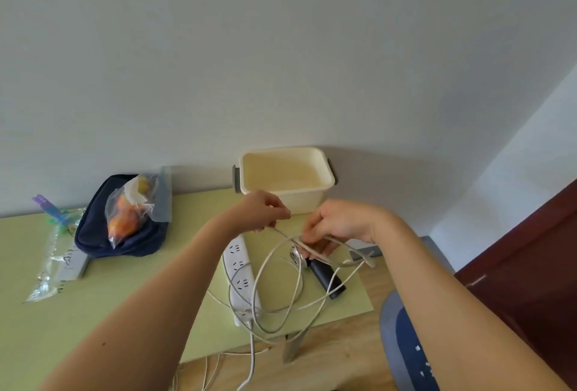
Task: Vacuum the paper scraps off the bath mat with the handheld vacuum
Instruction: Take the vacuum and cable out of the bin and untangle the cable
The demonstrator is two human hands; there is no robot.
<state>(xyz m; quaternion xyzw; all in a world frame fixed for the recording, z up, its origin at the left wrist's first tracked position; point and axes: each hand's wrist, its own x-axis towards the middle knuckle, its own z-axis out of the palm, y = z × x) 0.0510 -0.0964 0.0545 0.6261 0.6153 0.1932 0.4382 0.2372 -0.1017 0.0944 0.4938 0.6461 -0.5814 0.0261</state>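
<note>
White cable (282, 233) is held up in loose loops above the table (125, 297). The left hand (259, 212) pinches one strand between thumb and fingertips. The right hand (337, 222) has its fingers curled around several loops gathered together.

Under the loops lies the handheld vacuum (324, 278), a dark cylinder with a silver end, flat on the pale green table top near its right edge. The bath mat (402, 337), grey with a dark blue middle, lies on the wooden floor (327, 359) at the lower right, partly hidden by the right forearm. A few white paper scraps (418, 348) rest on it.

A white power strip (240, 269) lies left of the vacuum; the mark on its near end is too blurred to read. A cream tub (287, 172) stands at the wall. Further left, a navy pouch (118, 240) carries a clear bag (128, 212) with orange contents. Another plastic bag (59, 259) shows dark handwriting that I cannot read.
</note>
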